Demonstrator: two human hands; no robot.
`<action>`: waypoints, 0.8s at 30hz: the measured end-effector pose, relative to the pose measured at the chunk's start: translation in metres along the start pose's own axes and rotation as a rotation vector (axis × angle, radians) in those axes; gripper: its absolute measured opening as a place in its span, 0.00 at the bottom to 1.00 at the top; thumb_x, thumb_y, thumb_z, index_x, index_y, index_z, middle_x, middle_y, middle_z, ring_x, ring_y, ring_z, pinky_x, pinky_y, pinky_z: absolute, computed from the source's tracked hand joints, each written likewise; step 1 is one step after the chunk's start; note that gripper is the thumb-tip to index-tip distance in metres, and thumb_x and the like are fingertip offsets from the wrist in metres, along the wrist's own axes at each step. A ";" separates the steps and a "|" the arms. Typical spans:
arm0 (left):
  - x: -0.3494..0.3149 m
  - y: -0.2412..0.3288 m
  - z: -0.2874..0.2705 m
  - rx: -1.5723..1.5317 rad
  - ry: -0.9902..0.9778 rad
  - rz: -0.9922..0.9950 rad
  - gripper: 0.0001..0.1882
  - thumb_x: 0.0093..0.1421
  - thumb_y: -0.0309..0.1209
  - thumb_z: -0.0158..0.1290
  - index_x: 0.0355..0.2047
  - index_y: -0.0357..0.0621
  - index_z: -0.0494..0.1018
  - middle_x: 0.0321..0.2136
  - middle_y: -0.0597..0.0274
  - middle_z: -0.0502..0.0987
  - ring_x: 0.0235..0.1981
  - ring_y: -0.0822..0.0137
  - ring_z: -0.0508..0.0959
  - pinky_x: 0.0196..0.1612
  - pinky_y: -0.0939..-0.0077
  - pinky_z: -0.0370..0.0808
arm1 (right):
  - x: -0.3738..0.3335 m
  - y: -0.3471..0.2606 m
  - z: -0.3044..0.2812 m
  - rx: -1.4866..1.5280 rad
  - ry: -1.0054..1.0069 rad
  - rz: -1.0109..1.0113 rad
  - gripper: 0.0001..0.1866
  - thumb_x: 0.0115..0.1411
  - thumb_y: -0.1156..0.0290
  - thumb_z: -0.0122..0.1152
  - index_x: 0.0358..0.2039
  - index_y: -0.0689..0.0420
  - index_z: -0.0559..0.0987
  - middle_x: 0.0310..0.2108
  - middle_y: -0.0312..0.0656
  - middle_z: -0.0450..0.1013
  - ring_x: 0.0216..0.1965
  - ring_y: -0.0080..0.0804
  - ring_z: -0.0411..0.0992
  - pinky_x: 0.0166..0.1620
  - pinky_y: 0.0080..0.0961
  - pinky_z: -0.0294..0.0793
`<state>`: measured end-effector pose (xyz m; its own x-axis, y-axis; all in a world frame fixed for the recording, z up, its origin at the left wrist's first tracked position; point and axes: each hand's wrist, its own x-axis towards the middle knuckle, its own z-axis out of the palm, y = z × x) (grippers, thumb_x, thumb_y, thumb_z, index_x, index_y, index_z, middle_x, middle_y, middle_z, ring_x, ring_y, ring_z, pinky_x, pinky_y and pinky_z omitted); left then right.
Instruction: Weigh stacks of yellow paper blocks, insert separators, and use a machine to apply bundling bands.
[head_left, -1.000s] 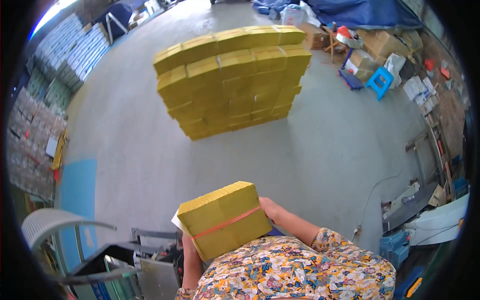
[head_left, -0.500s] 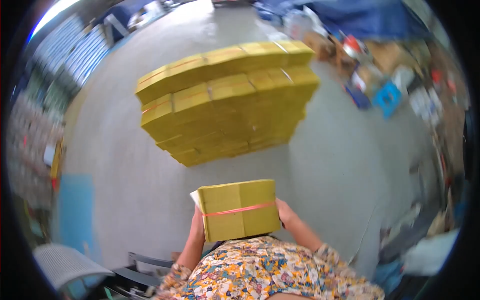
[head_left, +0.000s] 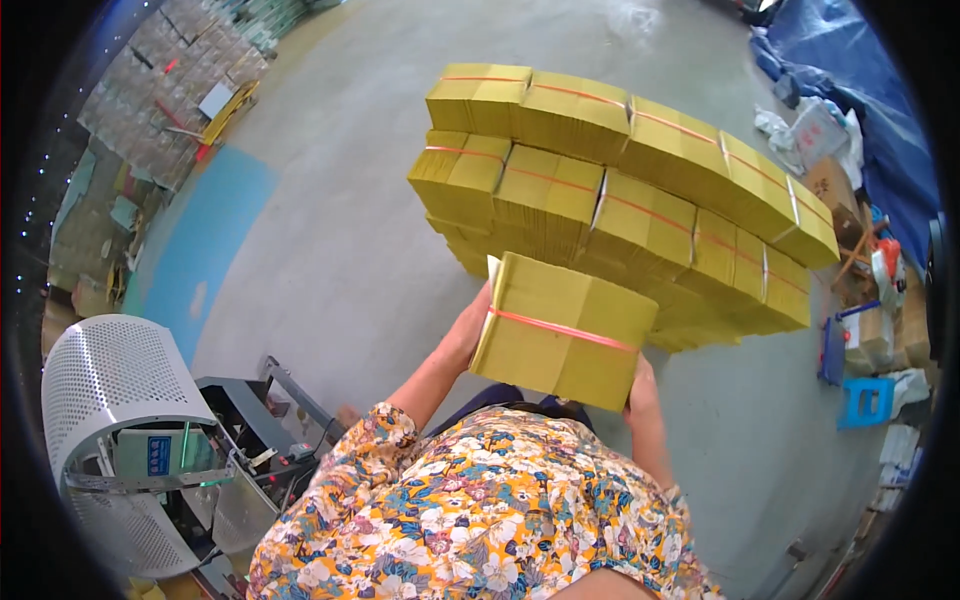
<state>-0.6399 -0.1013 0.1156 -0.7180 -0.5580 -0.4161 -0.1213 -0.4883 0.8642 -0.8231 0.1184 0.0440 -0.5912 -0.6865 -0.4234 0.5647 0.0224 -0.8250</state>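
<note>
Between my two hands is a bundle of yellow cardboard sheets [head_left: 565, 335], bound by a pinkish-red strap and tilted down toward the right. My left hand [head_left: 472, 325] presses on its left end, beside a white sheet edge that sticks out there. My right hand [head_left: 643, 386] grips the right end, its fingers partly hidden by the bundle. Just beyond stands a stack of similar strapped yellow bundles [head_left: 545, 190], laid in stepped rows. The held bundle overlaps the stack's near side in view; whether they touch I cannot tell.
At the lower left is a machine with a perforated metal cover [head_left: 120, 370]. A blue patch [head_left: 215, 235] marks the grey floor. Wrapped stacks [head_left: 165, 75] stand at the far left. To the right are a blue stool [head_left: 866, 402], cartons and a blue tarpaulin [head_left: 850, 90].
My view has turned left, so the stack now appears farther right and nearer. The held bundle has moved up and right in the picture and tilted, still between both hands.
</note>
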 end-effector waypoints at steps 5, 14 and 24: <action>0.039 0.012 -0.054 -0.092 0.397 -0.012 0.38 0.69 0.58 0.32 0.64 0.39 0.60 0.57 0.57 0.69 0.56 0.66 0.70 0.57 0.72 0.68 | 0.097 -0.046 0.068 -0.254 -0.235 0.121 0.30 0.71 0.50 0.41 0.61 0.61 0.67 0.58 0.42 0.68 0.58 0.30 0.65 0.60 0.28 0.63; 0.168 0.099 -0.203 -0.262 0.257 0.119 0.36 0.70 0.58 0.30 0.64 0.41 0.61 0.59 0.55 0.68 0.58 0.62 0.70 0.59 0.69 0.69 | 0.239 -0.057 0.221 -0.303 -0.201 0.244 0.31 0.70 0.49 0.43 0.60 0.63 0.68 0.57 0.43 0.69 0.57 0.33 0.66 0.59 0.29 0.63; 0.312 0.159 -0.284 -0.158 0.064 -0.037 0.38 0.68 0.60 0.32 0.62 0.40 0.62 0.58 0.54 0.69 0.56 0.62 0.72 0.57 0.69 0.71 | 0.331 -0.052 0.299 -0.292 0.078 0.270 0.31 0.68 0.47 0.42 0.61 0.58 0.68 0.59 0.43 0.67 0.59 0.35 0.63 0.62 0.31 0.59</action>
<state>-0.6878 -0.5435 0.0426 -0.6694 -0.5768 -0.4682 -0.0340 -0.6058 0.7949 -0.8759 -0.3274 0.0591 -0.4923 -0.5705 -0.6573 0.5250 0.4077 -0.7471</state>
